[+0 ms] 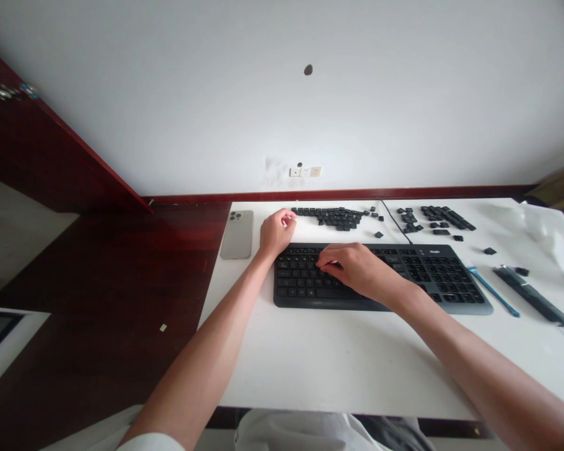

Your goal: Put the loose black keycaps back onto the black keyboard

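A black keyboard (432,275) lies on the white table (329,363). My right hand (357,269) rests on its left-middle keys, fingers curled down onto them; whether it grips anything I cannot tell. My left hand (276,232) hovers at the keyboard's far left corner, fingertips pinched together beside a pile of loose black keycaps (338,217). Something tiny may be pinched there, too small to tell.
A phone (237,234) lies face down left of the keyboard. More loose keycaps (439,219) sit at the back right. A blue tool (493,291) and a long black bar (533,294) lie right of the keyboard, near crumpled white plastic (552,235). Dark red floor lies left.
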Demonstrator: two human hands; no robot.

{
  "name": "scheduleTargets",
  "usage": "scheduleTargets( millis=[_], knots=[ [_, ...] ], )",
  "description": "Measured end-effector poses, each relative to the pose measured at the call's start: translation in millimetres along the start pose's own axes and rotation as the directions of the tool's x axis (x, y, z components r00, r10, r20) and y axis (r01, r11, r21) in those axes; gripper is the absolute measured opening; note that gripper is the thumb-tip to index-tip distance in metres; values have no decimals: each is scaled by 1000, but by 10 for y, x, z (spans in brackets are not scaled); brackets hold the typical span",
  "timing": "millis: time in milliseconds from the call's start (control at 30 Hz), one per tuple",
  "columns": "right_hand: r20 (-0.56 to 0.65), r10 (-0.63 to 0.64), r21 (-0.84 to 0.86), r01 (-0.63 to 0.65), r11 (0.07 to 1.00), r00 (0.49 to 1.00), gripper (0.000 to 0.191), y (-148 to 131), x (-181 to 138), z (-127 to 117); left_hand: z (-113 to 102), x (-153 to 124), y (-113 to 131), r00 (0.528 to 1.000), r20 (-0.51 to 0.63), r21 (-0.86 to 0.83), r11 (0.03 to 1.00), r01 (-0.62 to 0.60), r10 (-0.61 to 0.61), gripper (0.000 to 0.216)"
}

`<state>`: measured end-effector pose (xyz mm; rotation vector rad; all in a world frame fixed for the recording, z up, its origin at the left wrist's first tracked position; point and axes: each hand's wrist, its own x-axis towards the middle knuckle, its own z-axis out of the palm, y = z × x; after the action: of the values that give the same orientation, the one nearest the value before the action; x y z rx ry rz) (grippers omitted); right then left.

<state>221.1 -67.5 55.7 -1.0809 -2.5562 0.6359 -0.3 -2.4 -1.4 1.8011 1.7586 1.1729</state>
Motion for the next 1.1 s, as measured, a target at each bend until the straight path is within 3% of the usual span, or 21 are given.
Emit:
scheduleTargets(
  millis=[267,467,700,933,1100],
  knots=[
    [119,-13,-364,56,930,993,31,-239,-46,23,-1,-8,-4,1000,14,3,1000,-4,4,17],
    [155,12,-438,58,897,988,31,-259,30,-14,3,6,-5,1000,5,-2,1000,-24,24,17],
    [199,-3,-353,74,933,980,28,-247,80,-131,-9,10,19,1000,21,19,1000,5,-5,17],
    [233,-80,-536,197,821,969,26,-282,95,-34,-1,10,3,1000,23,13,1000,-4,4,16],
    [247,-79,-550,207,810,966,24,-281,112,22,-1,10,12,1000,24,20,1000,-2,2,17]
  ],
)
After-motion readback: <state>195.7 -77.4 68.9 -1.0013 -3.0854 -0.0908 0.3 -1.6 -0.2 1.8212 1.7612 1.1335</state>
